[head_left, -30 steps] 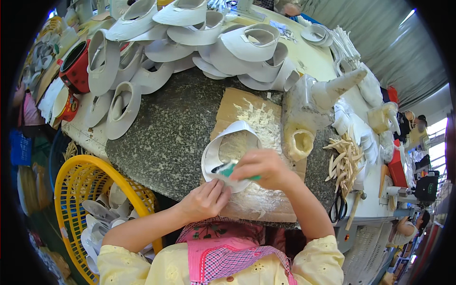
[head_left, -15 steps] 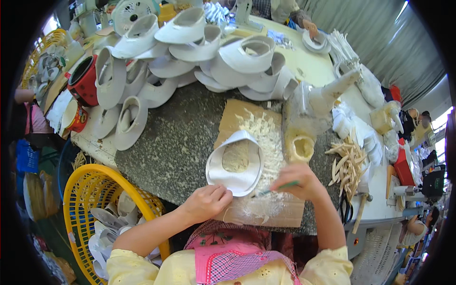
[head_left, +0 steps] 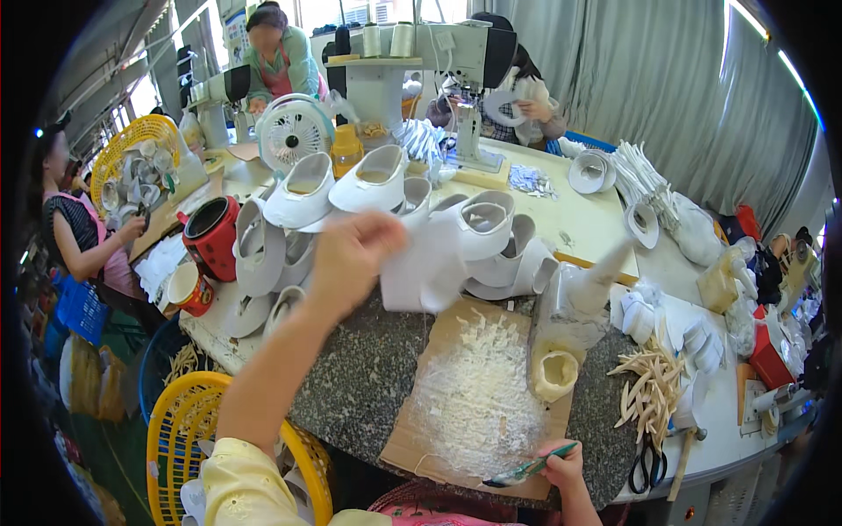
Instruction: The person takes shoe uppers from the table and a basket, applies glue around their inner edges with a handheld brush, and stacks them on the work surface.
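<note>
My left hand (head_left: 355,254), blurred by motion, is raised over the pile of white shoe uppers (head_left: 368,184) and pinches a white shoe upper (head_left: 425,272), also smeared. That piece hangs above the back edge of the cardboard sheet (head_left: 399,443), whose middle is crusted with whitish glue (head_left: 478,390). Near the table's front edge, my right hand (head_left: 564,465) is closed round a green-handled brush (head_left: 531,467). Its dark bristles are low over the cardboard's near edge; whether they touch it I cannot tell. Beside the cardboard lies a glue-crusted plastic bottle (head_left: 574,307) with an opening facing me.
Right of the bottle are beige strips (head_left: 647,377) and black-handled scissors (head_left: 649,465). A yellow basket (head_left: 184,412) of white pieces stands at the left. Beyond the uppers are a fan (head_left: 294,136) and sewing machines (head_left: 474,57), with co-workers behind the table and at far left.
My left hand has lifted the white upper off the cardboard and carried it forward to the pile. My right hand has drawn back toward me with the brush. The view has tilted up.
</note>
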The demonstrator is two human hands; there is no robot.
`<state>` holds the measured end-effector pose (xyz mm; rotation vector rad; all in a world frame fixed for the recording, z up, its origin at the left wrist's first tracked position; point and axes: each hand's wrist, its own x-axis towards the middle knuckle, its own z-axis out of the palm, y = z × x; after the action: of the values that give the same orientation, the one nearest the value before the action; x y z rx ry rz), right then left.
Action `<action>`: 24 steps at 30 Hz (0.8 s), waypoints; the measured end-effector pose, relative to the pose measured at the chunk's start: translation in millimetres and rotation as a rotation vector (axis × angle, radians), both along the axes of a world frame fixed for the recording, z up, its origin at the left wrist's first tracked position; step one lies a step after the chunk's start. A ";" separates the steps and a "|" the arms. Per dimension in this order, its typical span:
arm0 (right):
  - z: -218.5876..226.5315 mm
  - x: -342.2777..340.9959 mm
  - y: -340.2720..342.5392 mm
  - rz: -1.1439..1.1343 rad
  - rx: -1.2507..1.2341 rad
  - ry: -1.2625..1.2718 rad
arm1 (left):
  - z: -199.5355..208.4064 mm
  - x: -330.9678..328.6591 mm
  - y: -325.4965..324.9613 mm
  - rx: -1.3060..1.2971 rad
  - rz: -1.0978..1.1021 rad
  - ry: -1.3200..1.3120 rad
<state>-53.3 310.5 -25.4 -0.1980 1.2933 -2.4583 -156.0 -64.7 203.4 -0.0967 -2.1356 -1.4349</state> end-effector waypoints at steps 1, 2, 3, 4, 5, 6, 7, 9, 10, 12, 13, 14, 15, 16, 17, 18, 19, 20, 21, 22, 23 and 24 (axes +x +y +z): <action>1.6 -0.7 -0.3 0.006 0.001 0.002 | 18.5 -7.9 -10.6 0.088 0.006 0.070; 2.4 -1.9 -1.4 0.075 -0.019 0.042 | 34.7 -20.9 -19.5 0.203 -0.008 0.172; 2.2 -1.9 -2.5 -0.005 -0.017 -0.018 | 46.9 -34.1 -28.2 0.311 -0.054 0.245; 1.6 -2.0 -3.9 -0.015 -0.037 -0.033 | 53.8 -51.4 -34.3 0.437 -0.016 0.214; 0.9 -1.9 -4.7 -0.004 -0.102 -0.016 | 56.5 -70.3 -39.9 0.549 -0.027 0.242; 0.5 -1.6 -5.4 -0.026 -0.081 -0.049 | 52.0 -86.9 -43.8 0.628 -0.106 0.337; 0.1 -1.2 -5.9 -0.029 -0.104 -0.054 | 38.9 -102.7 -43.7 0.673 0.001 0.243; 0.6 -0.6 -6.2 -0.026 -0.108 -0.049 | -3.0 -133.5 -28.8 0.817 0.059 0.161; 1.3 -0.5 -6.1 -0.025 -0.090 -0.041 | -30.3 -142.7 -16.3 0.970 0.093 0.084; 3.3 -0.6 -6.3 -0.023 -0.062 -0.028 | -81.9 -144.8 3.4 1.092 -0.034 -0.022; 4.1 -0.9 -6.5 -0.021 -0.050 -0.026 | -102.3 -144.4 14.8 1.187 0.050 -0.116; 4.9 -0.9 -7.0 0.014 -0.059 -0.007 | -116.0 -142.7 20.4 1.236 -0.001 -0.055; 5.1 -1.3 -7.4 0.020 -0.058 0.000 | -126.5 -138.3 24.9 1.298 -0.008 -0.022; 5.3 -1.0 -7.9 -0.017 -0.033 -0.036 | -131.6 -133.0 27.0 1.361 -0.017 0.036; 4.9 -1.1 -8.3 -0.019 -0.031 -0.047 | -132.6 -126.8 27.0 1.412 -0.039 -0.021; 4.6 -0.9 -8.5 -0.016 -0.032 -0.059 | -130.2 -119.4 24.9 1.461 -0.065 -0.051; 4.2 -0.9 -8.7 -0.006 -0.049 -0.053 | -125.7 -110.9 21.5 1.506 -0.085 -0.070; 3.9 -1.0 -8.6 0.005 -0.068 -0.046 | -120.6 -101.1 18.0 1.460 -0.073 -0.123; 3.9 -1.3 -8.4 0.016 -0.087 -0.038 | -115.4 -90.8 14.7 1.415 -0.055 -0.167; 3.7 -1.7 -8.1 0.018 -0.090 -0.037 | -111.4 -79.8 12.0 1.370 -0.032 -0.199; 4.2 -2.1 -7.8 0.019 -0.092 -0.035 | -110.4 -65.4 10.7 1.222 -0.046 -0.241; 4.4 -2.6 -7.6 0.030 -0.111 -0.030 | -111.9 -48.1 10.2 1.073 -0.053 -0.269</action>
<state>-55.9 302.9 -21.0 -0.2063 1.1352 -2.4998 -204.2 -54.5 91.5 0.4625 -1.2691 -2.5192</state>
